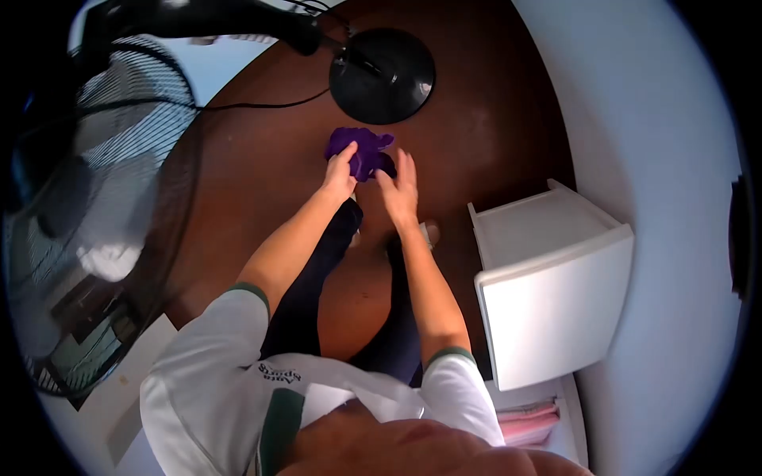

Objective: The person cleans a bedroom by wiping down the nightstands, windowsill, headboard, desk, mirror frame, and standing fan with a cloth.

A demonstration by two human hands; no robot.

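A crumpled purple cloth (363, 161) is held up in front of me, above the brown floor. My left hand (341, 176) is closed on its left side, with the thumb lying over the fabric. At the cloth's right edge is my right hand (399, 190), its fingers stretched out and apart from the thumb. The right thumb is close to the dark lower fold; I cannot tell whether it touches. What kind of cloth item it is does not show.
A pedestal fan's round black base (385, 87) stands just beyond the cloth, and its wire grille (151, 103) fills the left side. A black cable (270, 105) runs between them. On my right, a white drawer (556, 309) juts out near the wall, with pink fabric (528, 424) below it.
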